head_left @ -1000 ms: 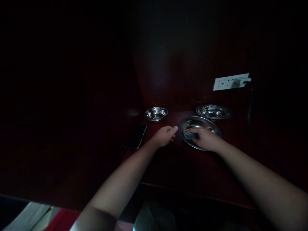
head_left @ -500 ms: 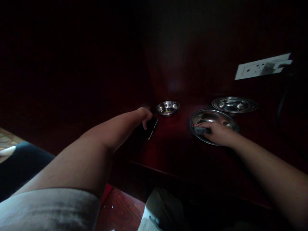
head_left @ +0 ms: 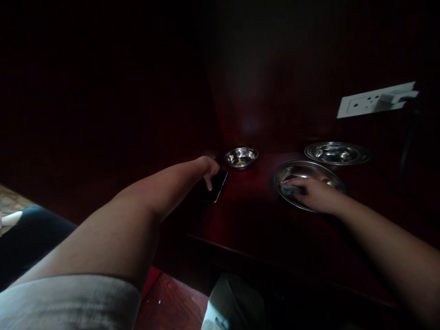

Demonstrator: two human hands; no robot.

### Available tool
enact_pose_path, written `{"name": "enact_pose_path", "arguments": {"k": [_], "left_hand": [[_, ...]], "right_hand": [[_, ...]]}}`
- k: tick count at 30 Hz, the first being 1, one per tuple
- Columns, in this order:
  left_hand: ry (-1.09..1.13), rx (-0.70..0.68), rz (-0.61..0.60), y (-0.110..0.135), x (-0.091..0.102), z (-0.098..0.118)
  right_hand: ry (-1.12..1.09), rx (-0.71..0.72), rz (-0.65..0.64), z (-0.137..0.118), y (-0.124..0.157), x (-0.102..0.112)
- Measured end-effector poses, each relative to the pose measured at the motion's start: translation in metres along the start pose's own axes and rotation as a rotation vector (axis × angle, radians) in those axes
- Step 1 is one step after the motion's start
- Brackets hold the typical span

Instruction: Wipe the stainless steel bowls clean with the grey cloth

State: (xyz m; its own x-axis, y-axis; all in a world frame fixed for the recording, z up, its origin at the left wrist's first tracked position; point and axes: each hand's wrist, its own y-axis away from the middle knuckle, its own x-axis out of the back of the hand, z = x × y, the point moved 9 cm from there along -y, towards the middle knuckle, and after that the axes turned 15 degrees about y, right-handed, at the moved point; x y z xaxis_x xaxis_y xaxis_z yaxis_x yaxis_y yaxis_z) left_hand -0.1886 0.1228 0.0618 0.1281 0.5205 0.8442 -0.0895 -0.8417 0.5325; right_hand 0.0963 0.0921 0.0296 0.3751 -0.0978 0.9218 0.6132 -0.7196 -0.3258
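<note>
My right hand [head_left: 318, 195] reaches into a shiny steel bowl [head_left: 285, 167], its fingers closed round a fuzzy grey scouring pad [head_left: 290, 188] pressed near the bowl's left inner side. To the left, my left hand [head_left: 209, 169] hovers at or rests by a dark phone [head_left: 217, 187] lying on the table; I cannot tell whether they touch. Its thumb stretches down, apart from the other fingers, which are partly hidden in shadow. Just beyond it stands a small steel bowl [head_left: 240, 166] with something yellow at the bottom.
Wide steel dishes [head_left: 338, 153], seemingly stacked, sit behind the larger bowl. A white socket panel [head_left: 360, 105] with a plug and a dark cord is on the back wall. The dark red table [head_left: 240, 215] ends at a front edge close to my knee [head_left: 230, 302].
The whole scene sits slightly lower in view as the head tilts. My right hand stays in the bowl with the scouring pad, barely moved; the left thumb remains extended.
</note>
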Motion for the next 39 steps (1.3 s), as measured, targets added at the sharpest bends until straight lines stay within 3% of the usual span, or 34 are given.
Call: {"name": "enact_pose_path", "arguments": {"k": [4, 11, 18, 30, 36, 39], "left_hand": [[-0.156, -0.026, -0.081, 0.005, -0.005, 0.009], [-0.163, -0.037, -0.092, 0.011, -0.007, 0.018], [-0.238, -0.051, -0.020, 0.011, -0.003, 0.015], [-0.111, -0.016, 0.011, 0.011, -0.001, 0.011], [-0.299, -0.053, -0.086, 0.011, -0.007, 0.017], [-0.320, -0.061, -0.069, 0.012, -0.007, 0.018]], "right_hand": [[-0.005, 0.012, -0.014, -0.003, 0.000, 0.002], [0.024, -0.013, -0.022, -0.005, 0.002, 0.005], [0.007, -0.002, -0.014, -0.005, 0.002, 0.006], [-0.019, -0.014, -0.036, -0.003, 0.000, 0.001], [-0.003, 0.010, -0.019, -0.007, 0.000, 0.005], [-0.004, 0.013, -0.015, -0.008, 0.000, 0.006]]}}
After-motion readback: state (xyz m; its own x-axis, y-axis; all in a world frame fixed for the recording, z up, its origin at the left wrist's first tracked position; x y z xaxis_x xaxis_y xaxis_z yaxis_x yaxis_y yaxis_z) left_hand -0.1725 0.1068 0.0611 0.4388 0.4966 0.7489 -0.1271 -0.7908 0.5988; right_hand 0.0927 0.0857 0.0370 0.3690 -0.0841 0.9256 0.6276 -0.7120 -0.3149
